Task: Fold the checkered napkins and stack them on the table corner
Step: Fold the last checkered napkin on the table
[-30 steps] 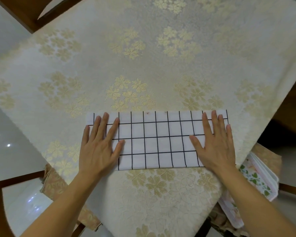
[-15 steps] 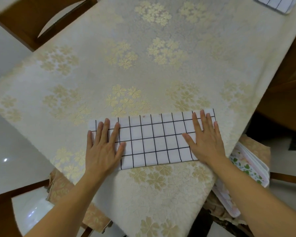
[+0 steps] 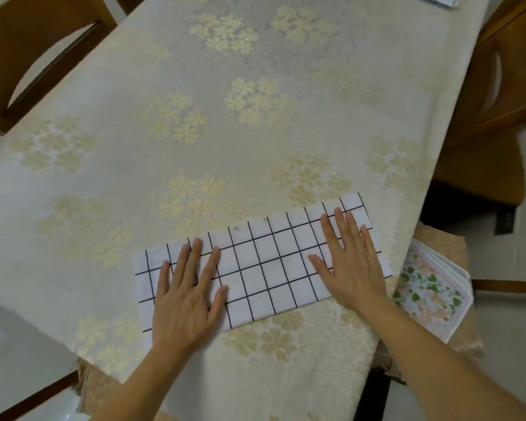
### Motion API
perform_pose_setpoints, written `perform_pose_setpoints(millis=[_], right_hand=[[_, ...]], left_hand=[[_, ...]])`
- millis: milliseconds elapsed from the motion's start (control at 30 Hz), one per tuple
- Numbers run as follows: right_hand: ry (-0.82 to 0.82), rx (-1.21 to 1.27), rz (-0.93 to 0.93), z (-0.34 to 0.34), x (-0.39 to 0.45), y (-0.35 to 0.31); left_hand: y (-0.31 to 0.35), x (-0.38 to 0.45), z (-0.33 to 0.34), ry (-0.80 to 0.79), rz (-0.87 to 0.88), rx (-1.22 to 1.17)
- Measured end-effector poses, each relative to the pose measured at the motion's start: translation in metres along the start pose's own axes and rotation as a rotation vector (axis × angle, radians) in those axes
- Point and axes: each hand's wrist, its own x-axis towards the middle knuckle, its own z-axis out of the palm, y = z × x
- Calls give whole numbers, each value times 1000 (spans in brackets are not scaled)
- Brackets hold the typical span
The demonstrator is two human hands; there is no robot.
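The white cloth napkin with a black grid of checks [image 3: 264,262] lies folded into a long strip near the edge of the table closest to me, running slantwise, its right end higher in the view than its left. My left hand [image 3: 189,296] lies flat on the left end of the strip, palm down, fingers spread and straight, gripping nothing. My right hand [image 3: 353,262] lies flat on the right end the same way, fingers fanned out, thumb pointing inward, nothing clamped in it. Between my two hands the middle of the napkin shows smooth and flat.

Under the napkin is the cream tablecloth woven with gold flower clusters [image 3: 225,123], covering the whole table. At the far right corner of the table, cut by the top of the view, sits another white black-checked folded cloth [image 3: 434,0]. To the right of my right forearm, below the table's edge, a stack of white fabric printed with green leaves and pink flowers [image 3: 431,290] rests on a seat. Brown wooden chairs [image 3: 22,50] stand around the table.
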Motion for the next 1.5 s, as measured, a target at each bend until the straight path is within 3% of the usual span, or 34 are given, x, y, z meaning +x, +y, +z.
perform_pose_setpoints(millis=[167,433,667,1167,1500], right_hand=[[-3,55,-26,-9,-5,8],[140,139,192,-20,-46,31],[156,148,296,-19,-52,36],[219,210,363,-7,-41,37],[354,332,344,-5,-32,38]], left_hand=[[11,6,-13,1,66,-3],[126,122,-35,-32,778,92],[188,182,-33,-63,1116,225],[211,217,-27,4,1352,241],[206,217,-27,-26,1360,165]])
